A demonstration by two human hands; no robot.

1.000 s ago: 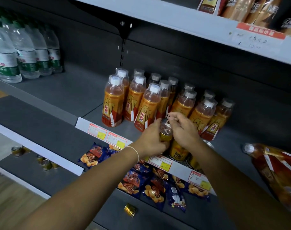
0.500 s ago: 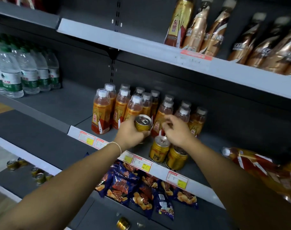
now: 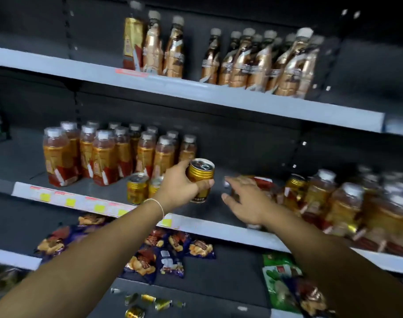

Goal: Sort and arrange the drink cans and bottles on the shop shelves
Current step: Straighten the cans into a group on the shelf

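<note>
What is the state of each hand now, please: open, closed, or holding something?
Left hand: closed around a gold can, held upright above the shelf.
Right hand: open, fingers spread, holding nothing, reaching toward the bottles on the right.

blurred: right-side bottles (image 3: 347, 203) | labels unreadable | hidden: second can (image 3: 155, 185) behind left wrist

Two cans (image 3: 143, 188) on middle shelf (image 3: 218, 230), before bottles (image 3: 104, 154); snack packets (image 3: 168, 253) on shelf below
</note>
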